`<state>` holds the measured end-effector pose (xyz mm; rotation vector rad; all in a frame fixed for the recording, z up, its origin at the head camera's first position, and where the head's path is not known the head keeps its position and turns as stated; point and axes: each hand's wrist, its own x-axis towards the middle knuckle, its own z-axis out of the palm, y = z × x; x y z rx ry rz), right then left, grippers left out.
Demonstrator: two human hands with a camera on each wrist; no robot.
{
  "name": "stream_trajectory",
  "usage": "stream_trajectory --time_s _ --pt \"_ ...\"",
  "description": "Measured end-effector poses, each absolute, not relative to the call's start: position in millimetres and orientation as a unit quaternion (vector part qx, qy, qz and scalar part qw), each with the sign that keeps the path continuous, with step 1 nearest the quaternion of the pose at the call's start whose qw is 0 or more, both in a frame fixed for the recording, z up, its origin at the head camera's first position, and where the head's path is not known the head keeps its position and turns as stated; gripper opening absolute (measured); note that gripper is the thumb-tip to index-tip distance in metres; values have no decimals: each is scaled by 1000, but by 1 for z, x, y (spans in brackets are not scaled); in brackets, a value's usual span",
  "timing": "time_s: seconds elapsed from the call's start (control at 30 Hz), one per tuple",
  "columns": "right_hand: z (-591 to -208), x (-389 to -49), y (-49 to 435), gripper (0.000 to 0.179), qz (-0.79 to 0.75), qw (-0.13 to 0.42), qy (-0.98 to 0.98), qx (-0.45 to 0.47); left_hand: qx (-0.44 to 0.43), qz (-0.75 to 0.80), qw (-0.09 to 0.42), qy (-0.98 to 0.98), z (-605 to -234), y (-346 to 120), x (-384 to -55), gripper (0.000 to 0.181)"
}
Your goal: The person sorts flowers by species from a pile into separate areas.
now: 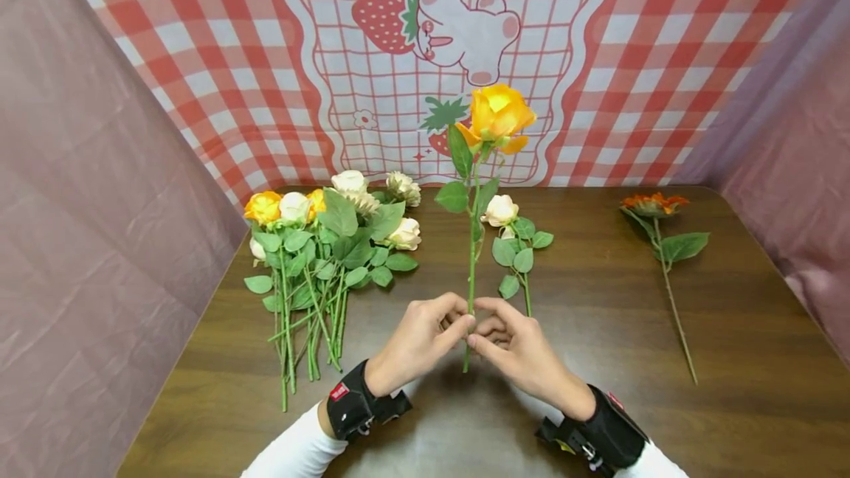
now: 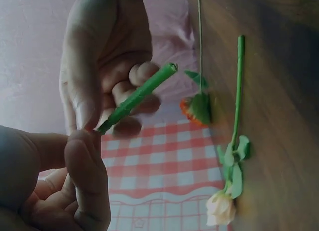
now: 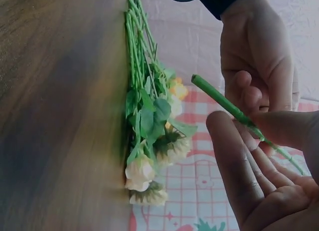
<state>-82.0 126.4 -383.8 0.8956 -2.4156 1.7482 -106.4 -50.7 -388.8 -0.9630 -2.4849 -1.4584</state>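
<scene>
An orange-yellow rose (image 1: 499,115) stands upright between my hands, its bloom high against the cloth behind. My left hand (image 1: 420,336) pinches the lower part of its green stem between thumb and fingertips. From the other side, my right hand (image 1: 527,351) has its thumb and curled fingers around the same stretch of stem, close to the left fingertips. The cut stem end (image 2: 149,91) sticks out past the fingers in the left wrist view. In the right wrist view the stem (image 3: 219,98) runs under the right thumb (image 3: 284,128).
A pile of white, cream and yellow flowers (image 1: 332,257) lies on the left of the brown table (image 1: 744,330). Behind the right hand lies a pale rose (image 1: 501,210). Further right is an orange-red flower (image 1: 654,203). A red checkered cloth (image 1: 664,57) hangs at the back.
</scene>
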Motion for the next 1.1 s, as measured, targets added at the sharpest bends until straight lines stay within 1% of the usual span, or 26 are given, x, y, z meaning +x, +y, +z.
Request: stream_trajectory --time_s 0.17,0.33,0.47,0.6,0.7,0.8,0.93,1.1 --pt "-378 -82 127 45 590 8 -759 276 -327 -489 57 -807 -394 -47 -110 5" --pt "-378 -84 127 42 594 9 -757 271 -339 -465 78 -814 -396 -47 -111 9" --pt "-381 -90 134 40 581 13 -767 272 -338 -436 82 -830 -394 -50 -112 12" --pt "-393 -103 155 40 539 6 -814 217 -317 -423 78 -845 -390 -58 -114 13" --pt "-402 -116 174 40 509 -15 -847 154 -304 -421 70 -852 -387 -63 -115 14" --pt "-406 -126 191 42 479 -40 -869 115 -297 -420 60 -855 -385 -67 -115 15" --pt "-412 -135 207 46 442 -76 -889 90 -298 -412 51 -859 -383 -68 -114 16" --pt "-421 -143 214 43 431 -120 -891 79 -299 -405 53 -862 -382 -68 -113 16"
